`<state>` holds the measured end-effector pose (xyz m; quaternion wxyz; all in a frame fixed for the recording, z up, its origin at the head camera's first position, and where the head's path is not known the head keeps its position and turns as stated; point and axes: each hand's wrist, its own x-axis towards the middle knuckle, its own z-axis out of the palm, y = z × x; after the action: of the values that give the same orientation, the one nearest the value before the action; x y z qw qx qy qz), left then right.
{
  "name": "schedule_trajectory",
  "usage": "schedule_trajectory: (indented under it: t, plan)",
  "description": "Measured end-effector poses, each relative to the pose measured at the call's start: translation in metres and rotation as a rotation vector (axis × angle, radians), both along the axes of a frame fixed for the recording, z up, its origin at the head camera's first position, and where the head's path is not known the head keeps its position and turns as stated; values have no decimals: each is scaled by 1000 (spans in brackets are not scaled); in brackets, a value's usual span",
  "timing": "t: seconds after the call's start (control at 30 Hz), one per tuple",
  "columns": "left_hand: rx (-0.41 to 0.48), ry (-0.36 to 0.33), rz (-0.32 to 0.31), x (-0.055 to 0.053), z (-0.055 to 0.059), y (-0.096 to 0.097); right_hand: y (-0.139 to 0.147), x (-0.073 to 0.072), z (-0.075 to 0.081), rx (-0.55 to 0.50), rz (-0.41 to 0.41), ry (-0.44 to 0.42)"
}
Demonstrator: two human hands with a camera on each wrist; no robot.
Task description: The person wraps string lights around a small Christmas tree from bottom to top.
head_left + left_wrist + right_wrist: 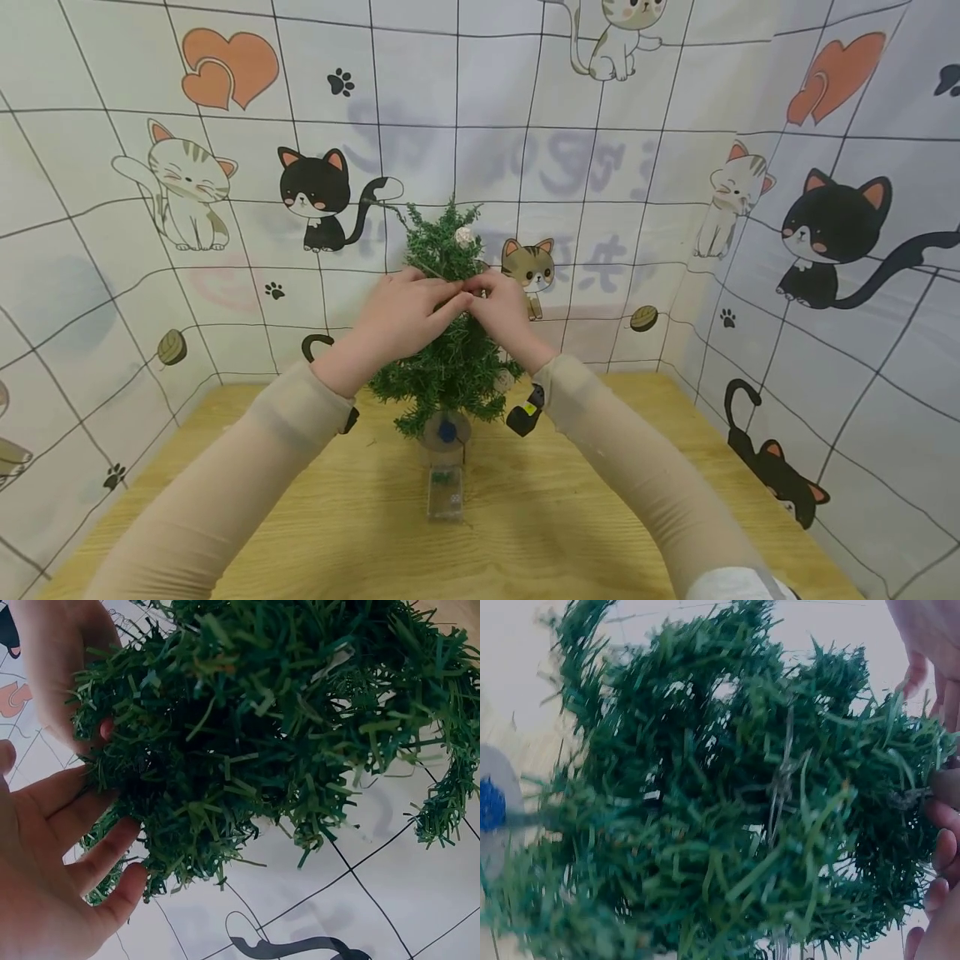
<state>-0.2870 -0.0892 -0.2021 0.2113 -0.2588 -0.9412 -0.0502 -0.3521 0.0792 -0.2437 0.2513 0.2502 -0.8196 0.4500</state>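
A small artificial Christmas tree (450, 375) stands upright before me. My left hand (405, 312) and right hand (501, 312) meet at its upper front, thumbs and forefingers together. They pinch a thin grey string (909, 797) among the branches, its end mostly hidden by the fingertips. In the left wrist view the other fingers of the left hand (60, 862) spread loosely beside the green branches (225, 750). More grey string (782, 780) lies knotted on the foliage in the right wrist view. A whitish ball ornament (465, 237) hangs near the top.
The tree's round base (433, 433) has a blue spot at its centre. In front of it, a small clear box (446, 504) with something green inside lies on the wooden table (360, 533). A cat-print cloth (420, 83) surrounds the back and sides.
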Motion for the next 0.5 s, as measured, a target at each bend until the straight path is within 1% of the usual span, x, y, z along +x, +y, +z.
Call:
schedule_trajectory:
  t: [0.1, 0.17, 0.23, 0.4, 0.43, 0.5]
  plan:
    - [-12, 10, 12, 1, -2, 2, -2, 2, 1, -12, -8, -12]
    - [-13, 16, 15, 2, -2, 1, -3, 2, 1, 35, -25, 16]
    - [-9, 18, 16, 4, -3, -1, -3, 2, 1, 118, -59, 54]
    - [12, 26, 17, 5, -8, -7, -2, 2, 2, 367, -188, 180]
    - [17, 29, 20, 5, -9, -9, -3, 2, 2, 413, -205, 205]
    - [28, 37, 23, 6, -11, -11, -4, 2, 2, 489, -212, 254]
